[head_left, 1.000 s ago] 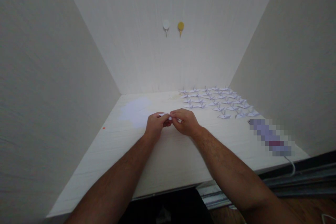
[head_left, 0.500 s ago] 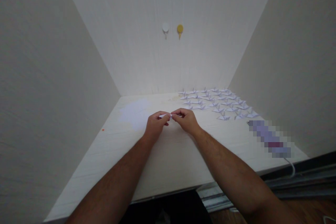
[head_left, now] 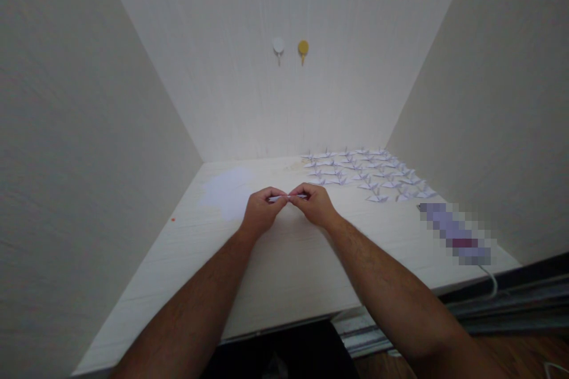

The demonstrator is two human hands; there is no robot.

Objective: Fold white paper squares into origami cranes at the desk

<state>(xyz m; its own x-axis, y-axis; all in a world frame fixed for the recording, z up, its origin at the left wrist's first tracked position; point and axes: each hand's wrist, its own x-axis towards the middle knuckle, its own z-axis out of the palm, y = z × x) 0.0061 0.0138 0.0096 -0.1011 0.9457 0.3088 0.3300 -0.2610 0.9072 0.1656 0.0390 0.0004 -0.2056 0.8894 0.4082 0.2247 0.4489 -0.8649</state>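
Note:
My left hand (head_left: 260, 213) and my right hand (head_left: 315, 206) meet over the middle of the pale wooden table (head_left: 284, 272). Both pinch a small folded piece of white paper (head_left: 287, 196) between fingertips and thumbs, held just above the tabletop. Most of the paper is hidden by the fingers. To the far right lie several finished white paper cranes (head_left: 367, 172) set out in rows.
A light patch of loose paper sheets (head_left: 229, 189) lies at the back left of the table. A blurred oblong object (head_left: 456, 232) with a white cable sits near the right edge. White walls close in three sides; two round hooks (head_left: 290, 47) hang on the back wall.
Both hands have shifted slightly away from me and lifted a little, still working the same small paper. The fingertips have drawn closer into a pinch.

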